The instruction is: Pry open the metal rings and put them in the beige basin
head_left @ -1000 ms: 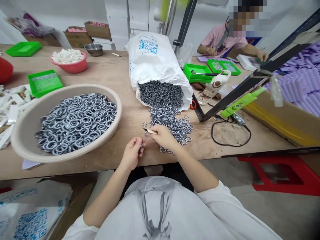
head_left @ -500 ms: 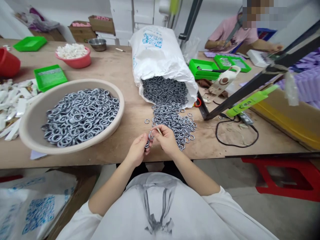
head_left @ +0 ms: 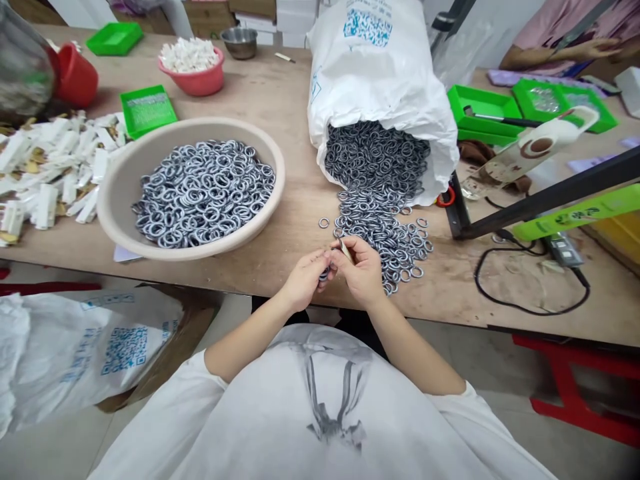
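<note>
Close together at the table's front edge, both hands are closed. My left hand (head_left: 304, 281) grips one or more grey rings (head_left: 324, 274), partly hidden by the fingers. In my right hand (head_left: 364, 272) is a slim pale-handled tool (head_left: 346, 252), perhaps a small knife; its tip is hard to make out. The right fingertips touch those of the left. Just beyond the hands, a heap of grey rings (head_left: 380, 223) spills from a white woven sack (head_left: 383, 80) lying on its side. To the left stands a wide beige basin (head_left: 113, 217) with many such rings.
White plastic pieces (head_left: 60, 153) cover the far left, beside a green tray (head_left: 147, 112). A red bowl (head_left: 193, 80) and a steel bowl (head_left: 239, 43) stand behind. At right are a dark metal frame (head_left: 500, 223), a bottle (head_left: 530, 153) and a cable (head_left: 480, 283). A co-worker sits back right.
The view has turned left and down, so things on the table appear further right. My hands have come closer together, with the right fingers now against the left.
</note>
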Tool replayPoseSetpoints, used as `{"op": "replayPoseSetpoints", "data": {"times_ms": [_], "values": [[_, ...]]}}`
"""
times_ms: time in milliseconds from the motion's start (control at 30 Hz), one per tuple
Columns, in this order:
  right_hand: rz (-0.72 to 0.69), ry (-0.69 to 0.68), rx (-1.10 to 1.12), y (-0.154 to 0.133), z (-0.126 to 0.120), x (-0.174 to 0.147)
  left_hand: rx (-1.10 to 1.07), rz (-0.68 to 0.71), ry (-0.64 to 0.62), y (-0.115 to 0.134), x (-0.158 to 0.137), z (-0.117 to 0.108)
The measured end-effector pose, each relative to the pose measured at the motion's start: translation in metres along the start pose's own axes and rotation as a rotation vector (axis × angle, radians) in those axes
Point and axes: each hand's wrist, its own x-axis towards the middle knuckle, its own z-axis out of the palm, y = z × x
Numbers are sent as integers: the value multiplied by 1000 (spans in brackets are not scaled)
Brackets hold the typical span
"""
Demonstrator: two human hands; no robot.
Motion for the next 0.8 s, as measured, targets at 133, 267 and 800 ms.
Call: {"op": "replayPoseSetpoints", "data": {"times_ms": [133, 267, 800], "values": [[-78, 46, -111, -1, -6, 3, 122, 179, 87, -1, 1, -3], [2, 28, 1, 1, -7, 4, 39, 96, 50, -3, 1, -7], [-167, 36, -223, 5, -8, 1, -44, 13, 21, -3, -6, -2]]}}
